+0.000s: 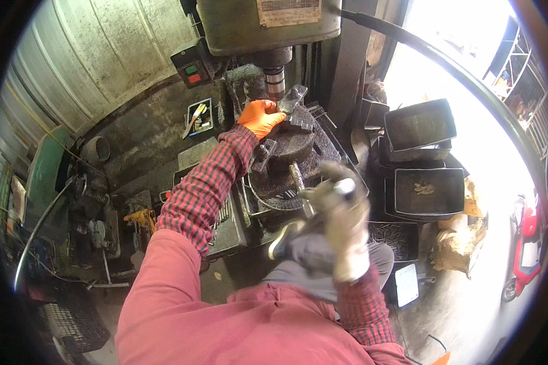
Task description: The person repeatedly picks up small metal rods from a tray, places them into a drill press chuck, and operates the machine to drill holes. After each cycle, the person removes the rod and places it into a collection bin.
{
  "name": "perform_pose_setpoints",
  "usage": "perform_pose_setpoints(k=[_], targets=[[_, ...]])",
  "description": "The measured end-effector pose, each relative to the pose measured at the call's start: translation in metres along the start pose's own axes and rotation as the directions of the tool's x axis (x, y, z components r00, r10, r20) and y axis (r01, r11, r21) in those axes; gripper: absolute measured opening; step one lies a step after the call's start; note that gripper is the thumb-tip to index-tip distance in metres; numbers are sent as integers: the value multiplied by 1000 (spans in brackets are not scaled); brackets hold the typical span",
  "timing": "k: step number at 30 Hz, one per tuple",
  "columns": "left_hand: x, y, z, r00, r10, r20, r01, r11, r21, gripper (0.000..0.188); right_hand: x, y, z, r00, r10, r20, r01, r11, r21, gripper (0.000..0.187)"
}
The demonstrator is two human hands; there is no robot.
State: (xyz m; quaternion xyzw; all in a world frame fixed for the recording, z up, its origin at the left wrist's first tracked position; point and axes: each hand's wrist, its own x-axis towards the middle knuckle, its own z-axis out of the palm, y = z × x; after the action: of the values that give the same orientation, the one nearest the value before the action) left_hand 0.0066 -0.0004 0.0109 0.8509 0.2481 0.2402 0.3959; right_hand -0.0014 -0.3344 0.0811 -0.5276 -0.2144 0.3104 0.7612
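My left hand (262, 119), in an orange glove, is closed in a pinch beside the jaws of a machine vise (291, 146); what its fingers hold is hidden. Just above it hangs the metal chuck (274, 82) of a drill press (268, 24). Metal chips cover the vise and its round base. A bare metal vise handle (297, 177) sticks out toward me. Right of this handle, my right hand (346, 213) is raised in a dirty pale glove. Motion smears its fingers, and a small bright white spot shows among them.
A switch box (193, 70) with green and red buttons is at upper left, near a small tray holding a brush (195, 118). At right stand black bins (429, 191), one with small parts, and a bin of metal pieces (394, 240). A brown sack (460, 243) lies beyond.
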Motion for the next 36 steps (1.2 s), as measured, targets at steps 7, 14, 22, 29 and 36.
perform_pose_setpoints(k=[7,14,22,29,36], targets=[[-2,-5,1,1000,8,-8,-8,999,-35,23,-12,131,-26,702,21,712,669,326,-668,67],[2,-15,1,1000,18,23,-16,996,-91,15,-27,49,-57,952,-80,295,202,889,-411,88],[4,-23,1,1000,-3,-2,3,999,-45,12,-20,97,-86,925,292,243,61,517,-854,66],[-5,-9,-2,999,-26,34,33,974,-226,11,-52,94,-189,995,-35,-94,-33,768,-640,62],[-7,-17,3,984,-177,-10,140,807,-573,9,-72,98,-178,999,-5,-51,-21,870,-492,61]])
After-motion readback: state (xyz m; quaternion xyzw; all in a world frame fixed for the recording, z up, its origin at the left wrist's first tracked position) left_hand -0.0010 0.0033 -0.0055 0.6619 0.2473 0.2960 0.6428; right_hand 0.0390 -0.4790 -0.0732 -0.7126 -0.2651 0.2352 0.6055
